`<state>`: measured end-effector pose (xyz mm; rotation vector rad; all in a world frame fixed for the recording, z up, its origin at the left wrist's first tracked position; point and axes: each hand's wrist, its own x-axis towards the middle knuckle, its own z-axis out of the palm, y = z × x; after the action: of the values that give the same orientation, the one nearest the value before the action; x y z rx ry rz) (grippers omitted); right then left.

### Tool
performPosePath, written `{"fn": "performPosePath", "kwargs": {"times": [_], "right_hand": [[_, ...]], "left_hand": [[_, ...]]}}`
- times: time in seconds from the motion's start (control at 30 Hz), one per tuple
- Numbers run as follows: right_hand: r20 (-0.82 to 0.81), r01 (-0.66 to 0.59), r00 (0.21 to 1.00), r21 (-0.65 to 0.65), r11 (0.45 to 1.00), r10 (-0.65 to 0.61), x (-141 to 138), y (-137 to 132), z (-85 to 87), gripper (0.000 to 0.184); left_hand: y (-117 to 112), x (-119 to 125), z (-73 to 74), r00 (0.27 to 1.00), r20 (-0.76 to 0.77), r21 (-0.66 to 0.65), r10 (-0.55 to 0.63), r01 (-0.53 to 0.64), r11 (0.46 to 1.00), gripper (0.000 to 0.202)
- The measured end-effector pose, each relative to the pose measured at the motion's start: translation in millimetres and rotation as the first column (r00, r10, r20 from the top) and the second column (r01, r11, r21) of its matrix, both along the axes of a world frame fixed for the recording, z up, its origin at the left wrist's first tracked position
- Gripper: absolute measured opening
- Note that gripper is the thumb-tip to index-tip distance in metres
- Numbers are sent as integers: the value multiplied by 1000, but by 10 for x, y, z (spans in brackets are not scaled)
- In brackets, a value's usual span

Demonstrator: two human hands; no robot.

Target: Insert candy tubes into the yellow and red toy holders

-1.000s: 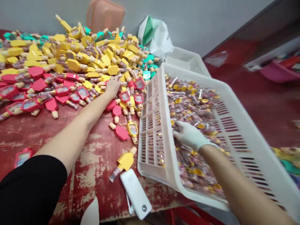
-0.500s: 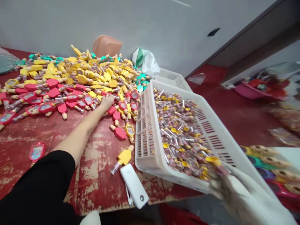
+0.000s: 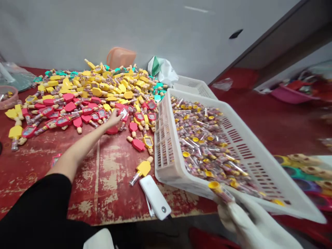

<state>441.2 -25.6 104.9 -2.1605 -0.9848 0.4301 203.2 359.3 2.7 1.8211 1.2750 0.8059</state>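
Observation:
My bare left hand [image 3: 116, 118] reaches out over the red table [image 3: 98, 173] and is closed on a red ice-lolly-shaped toy holder [image 3: 123, 115] at the edge of a big pile of red, yellow and teal holders [image 3: 90, 90]. My gloved right hand [image 3: 242, 214] is low at the front, closed on a clear candy tube with a yellow cap [image 3: 219, 190]. It sits just below the near rim of a tilted white slotted basket [image 3: 171, 166] full of such tubes.
A white power bank [image 3: 155, 197] with a cable lies at the table's front edge beside a loose yellow holder [image 3: 142, 168]. An orange tub [image 3: 120, 57], a white-green bag [image 3: 162, 71] and a second white basket [image 3: 192, 86] stand at the back. A pink bowl [image 3: 7, 97] is far left.
My right hand left the basket with a yellow-capped tube and came down to the front. My left hand drew back slightly and closed on a red holder. The view shifted up.

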Motion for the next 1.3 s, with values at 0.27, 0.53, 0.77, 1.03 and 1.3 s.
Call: {"fn": "performPosePath", "kwargs": {"times": [0.27, 0.53, 0.77, 1.03, 1.3], "right_hand": [[335, -802, 586, 112, 587, 738, -799, 683, -246, 24], [713, -962, -45, -220, 162, 700, -1215, 200, -155, 26], [474, -974, -43, -216, 69, 880, -1325, -468, -189, 32], [-543, -902, 432, -238, 361, 720, -1506, -157, -333, 56], [202, -363, 919, 100, 926, 339, -418, 531, -5, 56]], "left_hand": [[-2617, -801, 67, 821, 565, -418, -80, 369, 830, 60], [-3279, -1445, 581, 833, 378, -548, -404, 553, 628, 44], [-3594, -1478, 567, 691, 290, -476, -662, 704, 526, 47], [-3538, -1451, 318, 799, -297, -77, -523, 526, 847, 37], [-1110, -1712, 420, 804, -579, 349, 139, 91, 933, 49]]}}
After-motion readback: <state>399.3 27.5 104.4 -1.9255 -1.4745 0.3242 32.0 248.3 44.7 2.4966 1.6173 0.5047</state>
